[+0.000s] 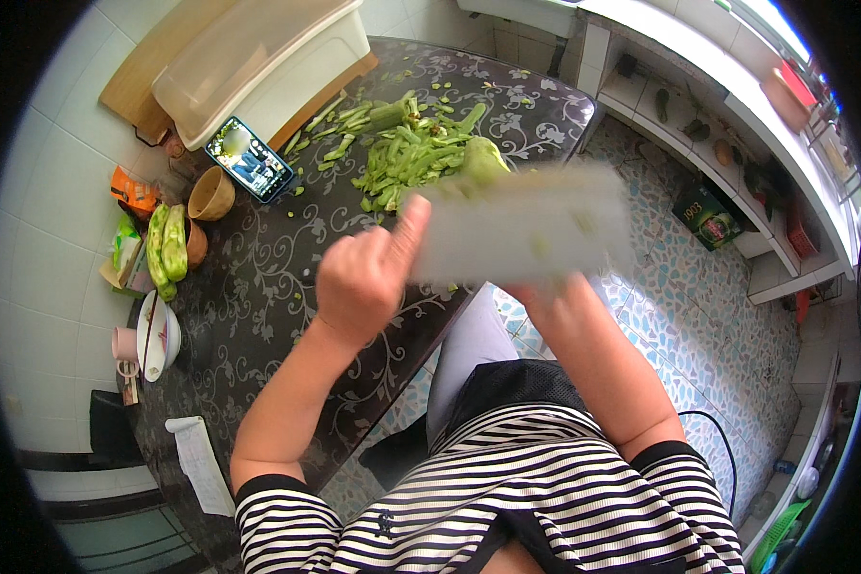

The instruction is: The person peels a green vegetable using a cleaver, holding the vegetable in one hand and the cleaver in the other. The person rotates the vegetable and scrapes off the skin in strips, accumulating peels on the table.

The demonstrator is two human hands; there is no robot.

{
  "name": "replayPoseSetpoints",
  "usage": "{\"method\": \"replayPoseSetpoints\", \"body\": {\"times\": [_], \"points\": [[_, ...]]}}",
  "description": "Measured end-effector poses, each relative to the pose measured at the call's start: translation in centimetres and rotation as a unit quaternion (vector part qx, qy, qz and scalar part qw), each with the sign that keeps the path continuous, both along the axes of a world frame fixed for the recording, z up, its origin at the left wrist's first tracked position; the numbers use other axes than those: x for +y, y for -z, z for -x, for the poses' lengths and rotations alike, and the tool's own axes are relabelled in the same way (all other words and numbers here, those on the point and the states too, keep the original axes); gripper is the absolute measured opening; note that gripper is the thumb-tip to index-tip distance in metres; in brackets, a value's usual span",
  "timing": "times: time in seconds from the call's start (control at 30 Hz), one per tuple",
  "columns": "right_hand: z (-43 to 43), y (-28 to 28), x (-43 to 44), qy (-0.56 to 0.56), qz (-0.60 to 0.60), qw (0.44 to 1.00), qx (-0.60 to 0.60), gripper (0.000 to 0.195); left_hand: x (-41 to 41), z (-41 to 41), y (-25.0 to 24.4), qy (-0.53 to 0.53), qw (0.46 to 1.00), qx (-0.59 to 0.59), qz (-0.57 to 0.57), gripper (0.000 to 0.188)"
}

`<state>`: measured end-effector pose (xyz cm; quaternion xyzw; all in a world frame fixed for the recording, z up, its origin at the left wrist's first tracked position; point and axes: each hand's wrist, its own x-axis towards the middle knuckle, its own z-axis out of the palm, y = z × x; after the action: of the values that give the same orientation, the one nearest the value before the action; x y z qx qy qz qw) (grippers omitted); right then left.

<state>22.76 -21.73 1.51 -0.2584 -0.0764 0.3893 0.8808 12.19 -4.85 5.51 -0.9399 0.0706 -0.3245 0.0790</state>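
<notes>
A flat grey rectangular slab (pixel 524 229), blurred by motion and dotted with green bits, spans the space in front of me. Whether it is a cleaver blade or a chopping board, I cannot tell. My right hand (pixel 556 294) holds it from below, the fingers mostly hidden behind it. At its left end is my left hand (pixel 366 273), fingers curled and one digit raised against the edge; its grip is unclear. Beyond the slab lies a heap of cut green vegetable pieces (pixel 409 158) on the dark floral tabletop (pixel 273 280). A thick pale-green chunk (pixel 482 154) sits beside the heap.
A lit phone (pixel 250 159) leans against a lidded white bin (pixel 287 93). Along the left wall stand a brown bowl (pixel 212 194), long green vegetables (pixel 166 247), a white bowl (pixel 159 337) with chopsticks, a pink mug (pixel 124 343) and a notepad (pixel 202 466). Shelves (pixel 696 136) line the right.
</notes>
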Motion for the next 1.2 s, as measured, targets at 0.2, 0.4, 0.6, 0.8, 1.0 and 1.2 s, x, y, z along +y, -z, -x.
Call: {"method": "replayPoseSetpoints", "body": {"times": [0.2,0.4,0.6,0.8,1.0,1.2], "points": [[-0.9,-1.0,1.1,-0.056,-0.017,0.950,0.308,0.045,3.5,0.5,-0.7,-0.097,0.957,0.046,0.271,0.049],[0.0,1.0,1.2,-0.012,-0.005,0.990,0.137,0.040,-3.2,3.0,-3.3,0.037,0.965,0.135,0.220,0.061],[0.9,2.6,-0.8,0.033,0.071,0.996,-0.036,0.055,-4.6,3.1,-3.2,0.067,0.975,0.139,0.161,0.068],[1.5,2.2,-2.0,0.039,0.112,0.974,-0.195,0.056,-4.6,3.2,-2.6,0.045,0.989,0.116,0.080,0.070],[1.1,2.4,-2.2,0.081,0.265,0.892,-0.358,0.056,-4.1,2.9,-1.9,0.052,0.995,0.080,0.043,0.066],[2.0,0.0,-1.8,0.051,0.048,0.997,0.018,0.050,-3.6,2.7,-1.1,0.047,0.997,0.056,0.039,0.064]]}}
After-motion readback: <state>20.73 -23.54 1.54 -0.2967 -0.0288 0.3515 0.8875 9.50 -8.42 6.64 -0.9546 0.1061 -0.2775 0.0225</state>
